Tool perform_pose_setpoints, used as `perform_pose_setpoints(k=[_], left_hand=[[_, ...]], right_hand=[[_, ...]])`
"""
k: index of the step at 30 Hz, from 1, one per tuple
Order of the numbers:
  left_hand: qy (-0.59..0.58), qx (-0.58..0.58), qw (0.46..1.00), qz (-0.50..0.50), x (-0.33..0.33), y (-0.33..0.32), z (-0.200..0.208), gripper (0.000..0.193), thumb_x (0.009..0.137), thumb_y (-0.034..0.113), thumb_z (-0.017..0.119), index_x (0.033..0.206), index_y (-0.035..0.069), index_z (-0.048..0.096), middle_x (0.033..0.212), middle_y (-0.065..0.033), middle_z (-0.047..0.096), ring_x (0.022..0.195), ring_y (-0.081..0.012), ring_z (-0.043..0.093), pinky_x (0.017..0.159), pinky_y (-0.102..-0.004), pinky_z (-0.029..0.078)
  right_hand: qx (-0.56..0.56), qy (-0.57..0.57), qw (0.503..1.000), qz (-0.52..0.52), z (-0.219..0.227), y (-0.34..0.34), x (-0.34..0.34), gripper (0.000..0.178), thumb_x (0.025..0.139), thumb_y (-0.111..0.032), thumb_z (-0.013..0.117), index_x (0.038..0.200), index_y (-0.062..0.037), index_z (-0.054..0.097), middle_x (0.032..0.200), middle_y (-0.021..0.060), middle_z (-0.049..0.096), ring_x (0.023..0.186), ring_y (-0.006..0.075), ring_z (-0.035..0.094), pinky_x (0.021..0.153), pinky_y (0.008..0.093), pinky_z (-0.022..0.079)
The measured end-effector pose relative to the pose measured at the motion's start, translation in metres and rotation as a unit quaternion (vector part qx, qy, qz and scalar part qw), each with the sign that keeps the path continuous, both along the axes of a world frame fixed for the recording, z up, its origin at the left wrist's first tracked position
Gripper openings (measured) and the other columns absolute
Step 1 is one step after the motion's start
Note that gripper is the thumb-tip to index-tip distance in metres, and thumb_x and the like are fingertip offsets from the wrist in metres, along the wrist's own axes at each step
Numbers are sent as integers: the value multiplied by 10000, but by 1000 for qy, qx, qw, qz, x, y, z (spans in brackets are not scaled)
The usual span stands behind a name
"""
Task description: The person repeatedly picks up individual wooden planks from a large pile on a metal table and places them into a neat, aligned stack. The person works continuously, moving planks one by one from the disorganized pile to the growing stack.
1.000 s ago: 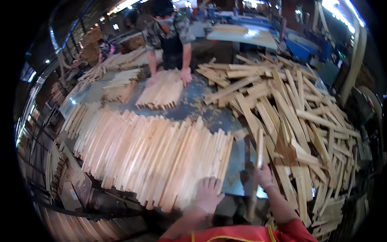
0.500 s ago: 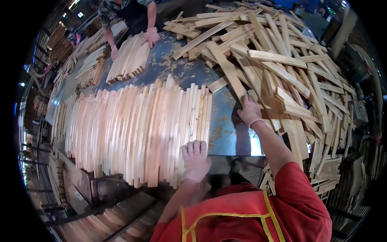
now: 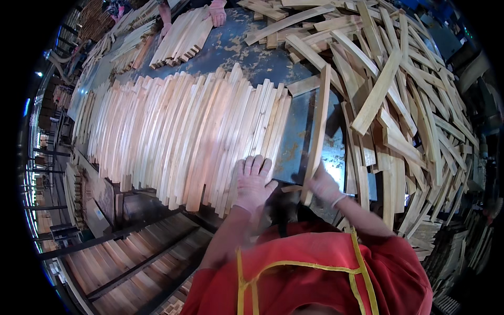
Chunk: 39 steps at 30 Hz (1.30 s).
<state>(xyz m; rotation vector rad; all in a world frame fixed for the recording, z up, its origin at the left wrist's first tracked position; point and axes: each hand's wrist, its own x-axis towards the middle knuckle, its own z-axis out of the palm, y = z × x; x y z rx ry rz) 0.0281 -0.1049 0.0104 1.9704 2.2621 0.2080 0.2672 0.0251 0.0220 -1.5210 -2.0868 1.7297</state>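
My left hand, in a pale glove, lies with its fingers stretched over the near right end of a long row of wooden slats. These slats stand packed side by side on the metal table. In my gloved right hand, slightly blurred, is a single wooden strip, gripped near its lower end. The strip points away from me, just right of the row and apart from it. A heap of loose wooden strips lies crisscross to the right.
Across the table, a co-worker's gloved hands hold a smaller bundle of slats. More slats lie at the far left. Wood chips litter the tabletop. Below the table's near edge, boards rest in a dark metal frame.
My right hand has drawn a strip from the heap toward me, turning it nearly lengthwise. One piece in the heap lies at a new angle. My left hand remains on the row.
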Motion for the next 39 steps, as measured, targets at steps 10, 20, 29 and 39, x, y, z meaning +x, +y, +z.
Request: perform_pose_setpoints(k=[10,20,29,39], left_hand=[[-176,157,966,103,-26,-75,-2,302,940,224,702,1183,50,748,1158,-153,708,1084,-353,682,941,-448,564],[-790,-164,432,404,12,-237,-55,390,1059,409,654,1224,63,731,1127,-133,757,1017,-307,714,949,-429,566],[-789,-26,372,489,49,-161,-7,478,1057,411,683,1354,37,657,1193,-123,734,1050,-283,703,966,-453,579],[-832,-134,479,246,-59,-48,74,767,1083,599,487,1573,10,466,1300,-106,669,1030,-233,683,909,-369,597]], right_hand=[[35,60,995,70,-35,-42,-56,591,967,-434,640,1363,5,665,1185,240,759,1102,421,726,1002,461,554],[422,-400,812,-44,-30,-8,84,867,826,-264,848,1563,-56,441,1521,183,559,1413,365,533,1160,510,464],[15,5,986,-168,-51,11,-30,854,886,-270,785,1600,-19,390,1180,202,767,1029,303,738,959,393,552],[-41,114,991,-64,-74,8,-104,923,930,-346,777,1668,-109,276,1237,229,758,1165,345,724,1007,417,537]])
